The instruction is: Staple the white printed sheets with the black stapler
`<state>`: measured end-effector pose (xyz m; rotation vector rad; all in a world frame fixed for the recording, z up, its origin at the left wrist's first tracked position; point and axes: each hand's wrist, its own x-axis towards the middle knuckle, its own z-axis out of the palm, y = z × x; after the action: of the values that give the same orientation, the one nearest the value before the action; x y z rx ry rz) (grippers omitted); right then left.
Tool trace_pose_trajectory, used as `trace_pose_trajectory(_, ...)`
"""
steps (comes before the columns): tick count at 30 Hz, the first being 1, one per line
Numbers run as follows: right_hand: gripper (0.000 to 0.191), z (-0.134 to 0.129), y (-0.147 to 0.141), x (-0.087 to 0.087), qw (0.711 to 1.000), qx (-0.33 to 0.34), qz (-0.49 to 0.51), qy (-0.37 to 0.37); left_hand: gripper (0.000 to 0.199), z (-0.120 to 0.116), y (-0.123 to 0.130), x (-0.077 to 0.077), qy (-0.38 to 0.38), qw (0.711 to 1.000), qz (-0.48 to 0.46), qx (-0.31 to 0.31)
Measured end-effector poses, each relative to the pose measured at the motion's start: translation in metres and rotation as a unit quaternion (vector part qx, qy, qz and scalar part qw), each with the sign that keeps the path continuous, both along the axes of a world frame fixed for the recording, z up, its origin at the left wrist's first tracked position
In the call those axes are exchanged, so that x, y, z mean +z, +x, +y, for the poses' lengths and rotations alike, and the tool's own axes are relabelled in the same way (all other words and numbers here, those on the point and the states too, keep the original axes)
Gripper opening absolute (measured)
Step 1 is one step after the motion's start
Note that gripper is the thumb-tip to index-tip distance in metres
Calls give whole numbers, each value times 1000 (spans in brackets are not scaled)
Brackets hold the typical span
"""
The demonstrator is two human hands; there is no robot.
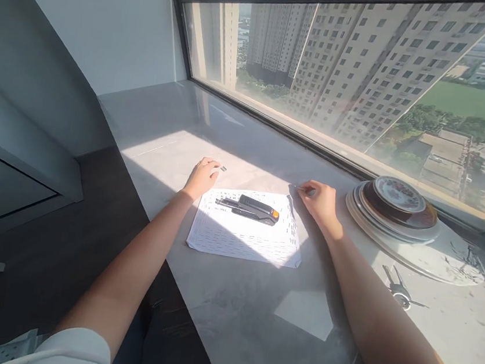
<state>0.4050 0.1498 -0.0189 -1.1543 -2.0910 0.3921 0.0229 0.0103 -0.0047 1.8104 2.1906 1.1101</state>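
A sheet of paper with rows of dark marks [236,237] lies on the grey counter [250,300]. On it rests a black stapler with an orange tip [259,209], its arm apparently opened out to the left. My left hand [203,176] is at the paper's upper left, fingers bent and apart, beside a small dark piece [223,169] that it does not appear to hold. Past the paper's upper right corner, my right hand [318,198] has its fingers pinched together near the counter; what is between them is too small to name.
Stacked plates [396,214] stand at the right by the window [351,72], on a large oval plate [453,258]. A dark-and-silver tool with two prongs [400,290] lies in front of them, near my right forearm. The counter's edge runs along the left.
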Motion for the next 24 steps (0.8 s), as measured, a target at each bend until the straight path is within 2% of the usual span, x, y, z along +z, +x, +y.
trace_pose_trajectory(3, 27, 3, -6, -10, 997, 15, -58, 41, 41, 3, -1, -10, -14, 999, 39, -35)
trace_pose_trajectory(6, 37, 1, -14, -16, 990, 34, -129, 53, 41, 2, 4, -12, -57, 994, 70, -58)
trace_pose_trajectory(9, 46, -1, -16, -16, 986, 33, -160, 45, 39, 0, 3, -13, -54, 994, 73, -58)
trace_pose_trajectory(11, 48, -3, -16, -11, 990, 26, -133, 43, 34, 0, -1, -14, -36, 996, 61, -54)
trace_pose_trajectory(14, 40, -12, -20, 6, 998, 41, -13, 53, 23, -2, -3, -13, -16, 998, 44, -47)
trace_pose_trajectory(15, 38, -18, -23, 14, 996, 72, 32, 49, 20, -3, -2, -11, -14, 998, 37, -41)
trace_pose_trajectory(17, 40, -34, -32, 27, 978, 188, 90, 20, 15, -7, 2, -7, -10, 1000, 7, -28)
trace_pose_trajectory(20, 42, -57, -49, 36, 915, 394, 76, -36, 10, -13, 6, 0, 22, 995, -92, -27)
trace_pose_trajectory(22, 44, -66, -59, 33, 885, 462, 35, -48, 10, -15, 8, 2, 57, 983, -170, -30)
trace_pose_trajectory(24, 38, -70, -65, 27, 878, 476, 2, -51, 15, -14, 7, 3, 83, 963, -255, -31)
